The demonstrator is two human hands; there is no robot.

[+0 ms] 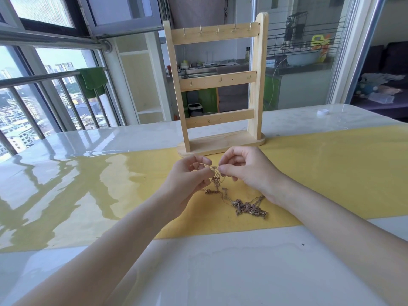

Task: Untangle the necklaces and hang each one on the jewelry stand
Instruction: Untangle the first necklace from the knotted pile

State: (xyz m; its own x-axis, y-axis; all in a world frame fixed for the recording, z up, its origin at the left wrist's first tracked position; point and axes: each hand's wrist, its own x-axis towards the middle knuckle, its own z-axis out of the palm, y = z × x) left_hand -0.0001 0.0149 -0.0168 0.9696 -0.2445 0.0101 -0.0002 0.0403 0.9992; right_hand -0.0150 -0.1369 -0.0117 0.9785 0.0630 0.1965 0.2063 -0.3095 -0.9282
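Both hands, left hand (187, 175) and right hand (245, 171), pinch the tangled necklaces (234, 199) before the jewelry stand (218, 85)

The scene is viewed from one head-worn wide-angle camera, aimed forward and down, close over the bench (220, 261).

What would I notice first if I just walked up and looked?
Probably the tall wooden jewelry stand at the back of the yellow cloth, with no necklace on its hooks. Just in front of it, the left hand and right hand pinch a tangle of gold necklaces, which trails down onto the cloth.
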